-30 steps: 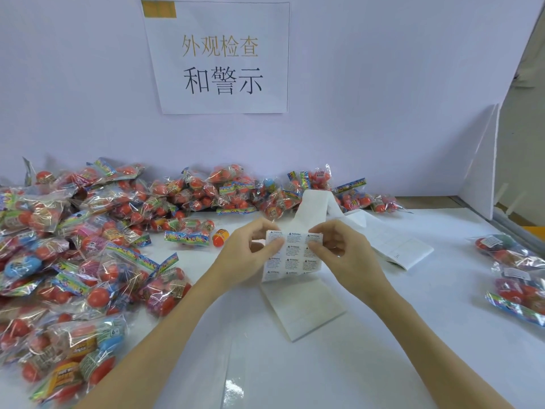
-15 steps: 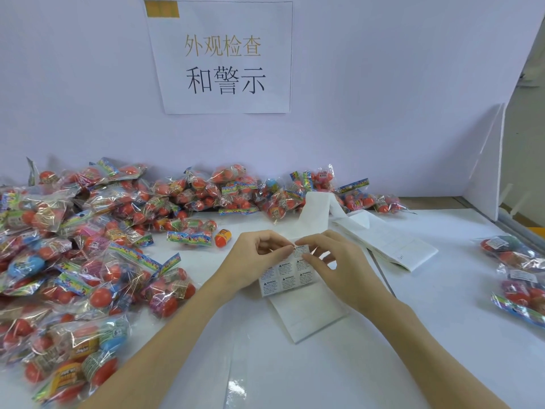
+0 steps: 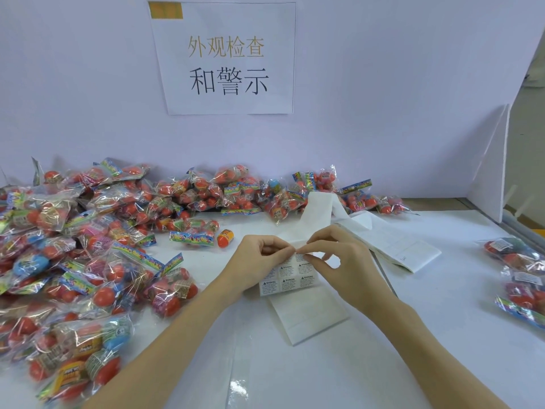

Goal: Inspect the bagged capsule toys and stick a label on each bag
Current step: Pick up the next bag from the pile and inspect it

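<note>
Now the label strip (image 3: 290,276) sits lower than a second ago, close over the white table (image 3: 383,364), and both hands have closed in on its top edge. The left hand (image 3: 259,261) pinches that edge with curled fingers, and the right hand (image 3: 333,261) pinches just beside it, thumb and forefinger meeting at a corner, the other fingers loosely spread. To my eye this is a warning label being picked loose from its backing, so no bag has its sticker yet. Unlabelled bagged capsule toys (image 3: 97,261) lie heaped to the left and along the back wall, well apart from a few bags (image 3: 522,278) at the right edge that appear to carry labels
</note>
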The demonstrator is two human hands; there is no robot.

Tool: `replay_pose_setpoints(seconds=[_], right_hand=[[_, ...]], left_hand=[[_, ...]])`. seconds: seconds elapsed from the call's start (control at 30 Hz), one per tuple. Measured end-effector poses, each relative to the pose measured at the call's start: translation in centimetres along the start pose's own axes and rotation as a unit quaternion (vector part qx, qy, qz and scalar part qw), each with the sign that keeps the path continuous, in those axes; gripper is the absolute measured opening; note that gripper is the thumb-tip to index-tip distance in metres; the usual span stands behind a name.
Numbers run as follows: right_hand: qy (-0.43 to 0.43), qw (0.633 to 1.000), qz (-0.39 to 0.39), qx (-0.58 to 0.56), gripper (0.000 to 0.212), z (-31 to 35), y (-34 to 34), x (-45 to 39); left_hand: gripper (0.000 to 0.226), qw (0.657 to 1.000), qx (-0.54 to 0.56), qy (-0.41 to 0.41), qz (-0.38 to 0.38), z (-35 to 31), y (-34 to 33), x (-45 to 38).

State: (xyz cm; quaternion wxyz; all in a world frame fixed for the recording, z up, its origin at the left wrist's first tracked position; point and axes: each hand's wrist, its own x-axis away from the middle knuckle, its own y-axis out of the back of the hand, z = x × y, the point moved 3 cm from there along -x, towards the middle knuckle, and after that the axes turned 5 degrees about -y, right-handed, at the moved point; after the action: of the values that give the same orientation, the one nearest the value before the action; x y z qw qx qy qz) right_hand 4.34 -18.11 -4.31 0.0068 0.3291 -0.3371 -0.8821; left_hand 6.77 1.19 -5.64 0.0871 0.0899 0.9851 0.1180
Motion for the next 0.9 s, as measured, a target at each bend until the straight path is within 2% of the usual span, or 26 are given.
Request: replay_pose_setpoints(seconds=[0.3, 0.4, 0.47, 0.5, 0.53, 0.6, 0.67, 0.7, 0.8, 0.9], right_hand=[[-0.054, 0.997, -0.012, -0.045, 0.026, -0.4, -0.3, 0.0], [-0.069, 0.997, -0.003, -0.047, 0.025, -0.5, -0.5, 0.0], [-0.083, 0.995, -0.005, -0.053, 0.026, -0.6, -0.5, 0.0], [-0.093, 0.994, -0.009, -0.059, 0.026, -0.6, -0.4, 0.0], [-0.106, 0.992, -0.013, -0.069, 0.028, -0.7, -0.4, 0.0], [-0.137, 0.984, -0.015, -0.111, 0.037, -0.5, -0.5, 0.0], [-0.171, 0.975, -0.016, -0.142, 0.039, -0.6, -0.5, -0.1], [-0.186, 0.972, -0.015, -0.144, 0.035, -0.7, -0.4, -0.1], [-0.234, 0.955, 0.003, -0.181, 0.026, -0.8, -0.4, -0.1], [-0.287, 0.929, 0.018, -0.232, 0.021, -0.8, -0.5, -0.1]], left_hand=[[0.012, 1.000, -0.011, -0.008, 0.002, -0.1, 0.2, -0.2], [0.018, 0.995, -0.081, -0.050, -0.036, -0.8, 1.0, -0.3], [0.017, 0.967, -0.202, -0.107, -0.115, -1.6, 3.0, -0.5], [0.023, 0.937, -0.290, -0.125, -0.148, -1.8, 4.2, -0.6], [0.036, 0.902, -0.383, -0.111, -0.162, -1.7, 5.4, -0.7], [0.052, 0.841, -0.522, 0.009, -0.141, -0.4, 7.7, -0.7], [0.057, 0.809, -0.568, 0.117, -0.096, 0.9, 8.7, -0.3], [0.055, 0.802, -0.575, 0.131, -0.092, 1.4, 8.9, -0.2], [0.048, 0.769, -0.617, 0.102, -0.135, 1.3, 9.3, -0.4], [0.036, 0.756, -0.625, 0.049, -0.188, 0.7, 9.1, -0.5]])
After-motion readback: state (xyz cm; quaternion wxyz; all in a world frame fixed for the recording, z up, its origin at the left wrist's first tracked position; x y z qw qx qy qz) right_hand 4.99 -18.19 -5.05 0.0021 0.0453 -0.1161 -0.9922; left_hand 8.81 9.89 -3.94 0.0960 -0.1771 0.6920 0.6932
